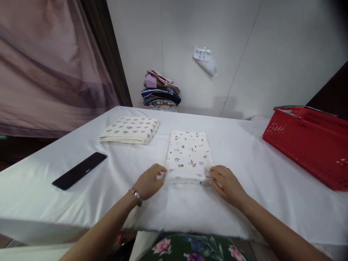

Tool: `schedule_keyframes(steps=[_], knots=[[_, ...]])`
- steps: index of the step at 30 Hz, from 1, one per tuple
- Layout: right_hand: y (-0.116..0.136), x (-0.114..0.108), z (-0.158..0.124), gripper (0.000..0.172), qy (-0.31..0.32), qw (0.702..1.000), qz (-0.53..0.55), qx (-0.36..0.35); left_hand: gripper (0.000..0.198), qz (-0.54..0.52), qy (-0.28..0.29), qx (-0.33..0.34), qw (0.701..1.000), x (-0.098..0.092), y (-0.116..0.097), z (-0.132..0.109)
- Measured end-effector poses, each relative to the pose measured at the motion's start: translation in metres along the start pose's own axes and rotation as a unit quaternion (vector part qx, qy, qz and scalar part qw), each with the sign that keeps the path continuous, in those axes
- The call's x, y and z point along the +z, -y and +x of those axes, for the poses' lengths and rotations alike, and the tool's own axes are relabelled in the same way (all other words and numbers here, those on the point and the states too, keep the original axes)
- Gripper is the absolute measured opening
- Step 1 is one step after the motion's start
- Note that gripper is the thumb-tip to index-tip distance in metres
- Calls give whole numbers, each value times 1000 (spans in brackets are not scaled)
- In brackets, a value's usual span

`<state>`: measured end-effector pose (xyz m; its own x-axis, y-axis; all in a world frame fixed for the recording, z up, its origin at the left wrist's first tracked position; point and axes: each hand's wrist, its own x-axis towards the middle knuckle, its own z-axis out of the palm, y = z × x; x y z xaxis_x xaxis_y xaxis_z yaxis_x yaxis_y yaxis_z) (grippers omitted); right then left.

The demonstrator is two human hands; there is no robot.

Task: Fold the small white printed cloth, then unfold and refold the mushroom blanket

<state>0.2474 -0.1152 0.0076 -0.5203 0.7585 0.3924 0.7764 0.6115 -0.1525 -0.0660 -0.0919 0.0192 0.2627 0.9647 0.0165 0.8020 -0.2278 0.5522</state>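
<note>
In front of me a folded white cloth [189,156] with small plant prints lies flat on the white-covered table [239,145]. At its near left corner my left hand [150,181], with a bracelet on the wrist, pinches the edge between thumb and fingers. My right hand [226,184] grips the near right corner, thumb low and fingers on top. Farther back to the left rests a second folded cloth [130,129], cream with a mushroom-like print, apart from both hands.
A long black flat object [79,171] lies on the table's left side. At the right edge stands a red plastic basket [310,141]. Behind the table is a stack of folded clothes [161,90], and a plastic-wrapped note [204,59] hangs on the wall. A pinkish curtain [51,69] hangs at left.
</note>
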Motion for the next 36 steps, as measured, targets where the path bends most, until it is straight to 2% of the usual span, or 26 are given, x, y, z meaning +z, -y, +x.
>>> schedule_keyframes(steps=[2,5,8,10,14,17,20,23,26,28,31,36], knots=[[3,4,14,34,-4,1000,8,-1,27,-13,-36,30,999,-2,-4,11],[0,19,28,51,70,997,8,34,37,45,-81,83,992,9,-7,29],[-9,33,29,65,159,984,6,80,49,104,-22,97,990,30,0,39],[-13,35,24,68,179,980,10,89,52,106,17,83,991,39,8,40],[-11,26,23,67,200,974,42,98,54,89,34,60,994,37,14,41],[-10,19,45,67,191,974,58,103,56,90,15,42,995,27,7,61],[-20,23,85,70,145,982,37,119,59,113,-17,44,992,21,-6,99],[-45,37,124,70,122,979,3,166,61,160,-38,30,986,23,-11,141],[-75,53,143,66,134,961,-9,241,65,179,-22,-11,983,33,-4,168],[-89,63,143,65,142,953,3,267,67,163,-4,-29,986,41,6,175],[-98,72,134,67,134,954,21,267,68,142,-11,-25,989,49,17,174],[-95,71,134,68,145,952,25,267,68,142,-9,-27,989,41,13,178]])
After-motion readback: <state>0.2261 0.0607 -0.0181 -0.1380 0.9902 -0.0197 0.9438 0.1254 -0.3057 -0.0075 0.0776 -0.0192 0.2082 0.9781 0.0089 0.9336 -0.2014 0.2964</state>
